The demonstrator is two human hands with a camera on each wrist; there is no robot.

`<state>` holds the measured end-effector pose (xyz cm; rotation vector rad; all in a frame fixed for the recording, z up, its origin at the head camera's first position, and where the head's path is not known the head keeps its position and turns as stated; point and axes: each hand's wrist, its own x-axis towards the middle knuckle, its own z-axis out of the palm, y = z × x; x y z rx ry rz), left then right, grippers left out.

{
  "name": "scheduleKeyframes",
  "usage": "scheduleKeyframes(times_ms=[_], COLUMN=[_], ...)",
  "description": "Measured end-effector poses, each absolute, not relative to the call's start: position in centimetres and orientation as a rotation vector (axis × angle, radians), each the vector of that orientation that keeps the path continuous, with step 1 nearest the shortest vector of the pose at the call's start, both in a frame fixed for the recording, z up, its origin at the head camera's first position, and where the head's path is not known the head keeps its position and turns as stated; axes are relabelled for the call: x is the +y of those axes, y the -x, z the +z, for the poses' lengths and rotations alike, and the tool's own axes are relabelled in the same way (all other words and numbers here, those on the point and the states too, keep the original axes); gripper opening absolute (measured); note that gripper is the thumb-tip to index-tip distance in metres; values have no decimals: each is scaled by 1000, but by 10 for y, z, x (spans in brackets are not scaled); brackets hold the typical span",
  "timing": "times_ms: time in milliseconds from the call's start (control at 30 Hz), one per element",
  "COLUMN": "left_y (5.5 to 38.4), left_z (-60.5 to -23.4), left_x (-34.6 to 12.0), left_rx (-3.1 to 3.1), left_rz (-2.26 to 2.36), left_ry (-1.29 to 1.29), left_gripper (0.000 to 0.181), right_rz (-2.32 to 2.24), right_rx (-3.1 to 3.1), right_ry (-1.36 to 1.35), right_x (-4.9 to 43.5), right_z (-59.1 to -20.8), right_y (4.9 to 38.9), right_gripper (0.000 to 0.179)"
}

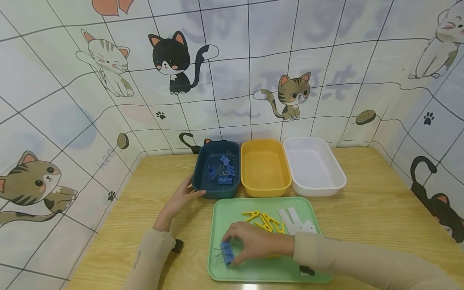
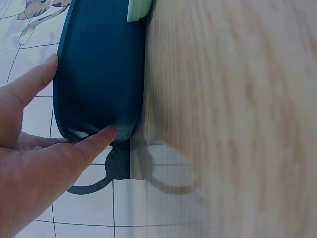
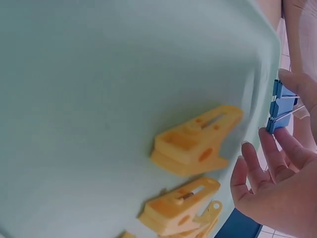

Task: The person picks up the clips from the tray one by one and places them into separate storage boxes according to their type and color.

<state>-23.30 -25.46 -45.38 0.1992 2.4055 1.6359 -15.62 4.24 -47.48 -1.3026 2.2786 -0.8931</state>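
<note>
My right hand [image 1: 250, 241] pinches a blue binder clip [image 1: 227, 253] between thumb and fingertips, over the left part of the green tray [image 1: 261, 274]. In the right wrist view the binder clip [image 3: 282, 106] shows its wire handles, with the other fingers spread beside it. My left hand [image 1: 182, 196] rests against the near left corner of the dark blue bin [image 1: 217, 194], its fingers fairly straight along the outer wall [image 2: 99, 74]. Several blue binder clips [image 1: 225, 181] lie inside that bin.
Several yellow clothespins [image 1: 266, 221] and white pieces [image 1: 290, 219] lie on the tray, partly hidden by my right arm. A yellow bin [image 1: 266, 165] and a white bin [image 1: 314, 167] stand beside the dark blue one, before a wall with cat drawings.
</note>
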Motion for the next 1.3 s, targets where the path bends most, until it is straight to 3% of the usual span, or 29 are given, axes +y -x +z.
scheduleKeyframes(times_ms=[433,1300], left_y=[234,232], left_z=[-456,-455], left_x=[-253,-253], left_rx=[2407,2417], left_rz=[1646,1638], left_ry=[-189,-179], left_gripper=[90,89], right_rz=[-888,-968], right_rx=[2312,2391], right_ry=[1118,1187], right_x=[40,45], right_z=[-431,-411], right_y=[155,182], right_gripper=[50,51])
